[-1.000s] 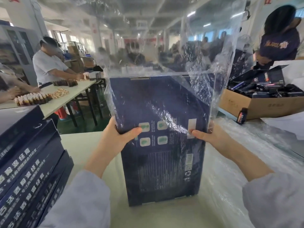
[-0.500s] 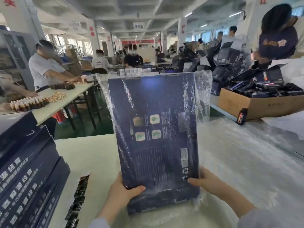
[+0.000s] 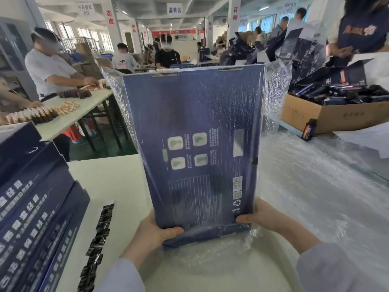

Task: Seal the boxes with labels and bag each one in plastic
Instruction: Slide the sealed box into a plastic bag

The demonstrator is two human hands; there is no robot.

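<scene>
A flat dark blue box [image 3: 195, 144] stands upright in front of me, its printed back facing me, wrapped in a clear plastic bag [image 3: 275, 91] that covers it to the top. My left hand [image 3: 155, 230] grips its lower left corner, thumb across the front. My right hand [image 3: 259, 216] grips the lower right corner through the plastic. The box's bottom edge sits just above the white table [image 3: 109, 182]. A strip of dark labels [image 3: 99, 234] lies on the table to the left.
A stack of dark blue boxes [image 3: 31, 207] fills the left. Loose clear plastic bags [image 3: 311, 186] cover the table on the right. A cardboard carton [image 3: 336, 114] of dark bottles stands at back right, with one small bottle [image 3: 309, 130] beside it. People work at other tables behind.
The plastic bag has come down over the whole box, and both my hands have slid from the box's middle to its bottom corners. The box stands closer to me.
</scene>
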